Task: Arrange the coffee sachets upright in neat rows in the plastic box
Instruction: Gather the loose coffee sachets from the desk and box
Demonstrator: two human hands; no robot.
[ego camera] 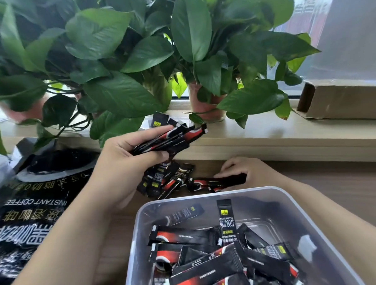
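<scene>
Plastic box point(283, 211) of loose, jumbled sachets point(187, 236)

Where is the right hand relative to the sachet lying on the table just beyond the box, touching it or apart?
Touching. The head view shows the right hand with its fingers curled onto the sachet, with no gap between them.
</scene>
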